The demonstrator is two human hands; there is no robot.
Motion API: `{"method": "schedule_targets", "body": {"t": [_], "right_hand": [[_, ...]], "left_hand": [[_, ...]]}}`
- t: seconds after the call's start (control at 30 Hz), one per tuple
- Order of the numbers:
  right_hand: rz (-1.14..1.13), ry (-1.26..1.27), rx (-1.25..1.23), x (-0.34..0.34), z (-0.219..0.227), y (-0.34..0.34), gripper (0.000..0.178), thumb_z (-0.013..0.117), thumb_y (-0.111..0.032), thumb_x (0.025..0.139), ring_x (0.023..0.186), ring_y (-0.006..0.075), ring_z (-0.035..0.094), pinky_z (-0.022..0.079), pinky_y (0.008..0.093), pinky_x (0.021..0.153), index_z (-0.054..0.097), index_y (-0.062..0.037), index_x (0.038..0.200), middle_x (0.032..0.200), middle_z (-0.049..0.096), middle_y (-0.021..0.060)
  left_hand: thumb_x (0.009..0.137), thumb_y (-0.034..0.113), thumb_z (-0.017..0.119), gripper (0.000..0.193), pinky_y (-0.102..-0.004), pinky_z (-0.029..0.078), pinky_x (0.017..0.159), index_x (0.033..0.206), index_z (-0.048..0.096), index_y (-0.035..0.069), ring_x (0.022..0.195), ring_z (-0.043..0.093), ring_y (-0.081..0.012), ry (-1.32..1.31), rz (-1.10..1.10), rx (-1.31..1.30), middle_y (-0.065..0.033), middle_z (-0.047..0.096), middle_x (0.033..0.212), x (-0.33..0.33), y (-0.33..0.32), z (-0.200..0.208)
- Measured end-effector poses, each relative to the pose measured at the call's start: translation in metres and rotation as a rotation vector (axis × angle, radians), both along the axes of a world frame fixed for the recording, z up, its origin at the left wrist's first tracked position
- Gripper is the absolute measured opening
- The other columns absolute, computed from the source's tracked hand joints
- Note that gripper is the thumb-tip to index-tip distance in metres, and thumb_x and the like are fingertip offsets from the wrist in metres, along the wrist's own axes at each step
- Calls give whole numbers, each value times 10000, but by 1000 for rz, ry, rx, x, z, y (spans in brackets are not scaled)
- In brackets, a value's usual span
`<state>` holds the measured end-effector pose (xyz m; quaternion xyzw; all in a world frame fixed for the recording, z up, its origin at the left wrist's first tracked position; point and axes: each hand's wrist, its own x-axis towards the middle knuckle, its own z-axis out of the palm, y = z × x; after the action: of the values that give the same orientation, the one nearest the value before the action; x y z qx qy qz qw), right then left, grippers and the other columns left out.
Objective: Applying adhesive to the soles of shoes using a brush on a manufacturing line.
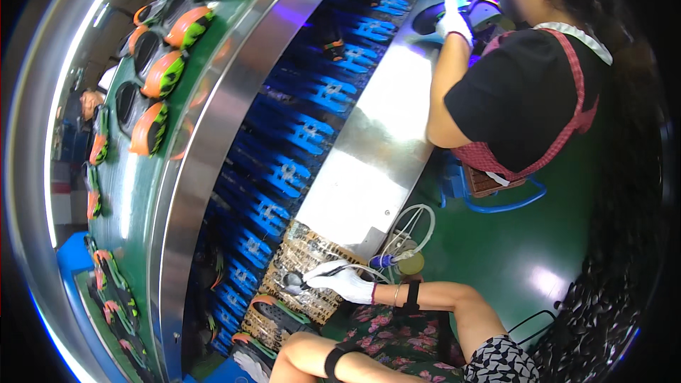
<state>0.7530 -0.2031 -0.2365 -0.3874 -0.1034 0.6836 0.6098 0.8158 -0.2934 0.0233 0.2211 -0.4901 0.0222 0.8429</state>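
Observation:
My right hand, in a white glove, is closed around a thin dark-handled tool with a pale hose running from it. The tool's tip is at a small round grey piece above the patterned, stained work surface. A dark clog with orange and green trim lies nearer me, below that hand. Another dark clog sits beside my left hand, whose whitish glove shows only partly at the lower edge. Its fingers are too hidden to tell whether they grip that clog.
Left of the bench runs a conveyor with blue shoe holders. Beyond it, a raised green belt carries orange, green and black clogs. A co-worker sits at the far right of the metal bench. A coiled hose hangs off its edge.

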Motion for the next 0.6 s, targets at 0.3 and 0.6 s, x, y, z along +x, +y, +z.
{"method": "schedule_targets", "body": {"t": [0.3,0.6], "right_hand": [[-74,70,-119,-26,6,-9,233,732,2,854,854,122,676,536,263,762,730,25,1086,1017,740,69],[-15,-46,-125,-27,18,13,246,702,13,877,801,148,677,523,231,692,692,65,1118,991,734,117]], "left_hand": [[1058,288,480,552,-439,252,1145,1486,379,-45,1388,448,-322,-32,37,280,-215,533,1423,-11,24,49],[1029,255,548,449,-461,358,1080,1362,495,-41,1292,505,-368,72,405,33,-223,581,1343,-106,29,62]]}}
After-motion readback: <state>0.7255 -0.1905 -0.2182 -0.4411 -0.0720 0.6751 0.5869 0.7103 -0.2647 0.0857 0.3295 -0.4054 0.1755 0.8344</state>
